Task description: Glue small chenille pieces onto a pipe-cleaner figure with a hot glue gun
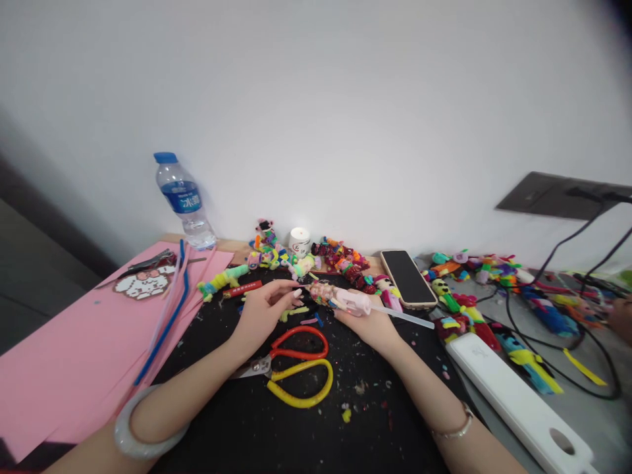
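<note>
Above a black mat, my right grip wraps a glue gun, nose toward my left grip, whose thumb and fingers bend inward; whether they hold anything, I cannot tell.

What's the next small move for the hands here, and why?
I'd probably draw the left hand back slightly: the pale pink plastic glue gun in the right hand points its front end toward those fingertips, with barely any gap visible, and that end could be hot.
</note>
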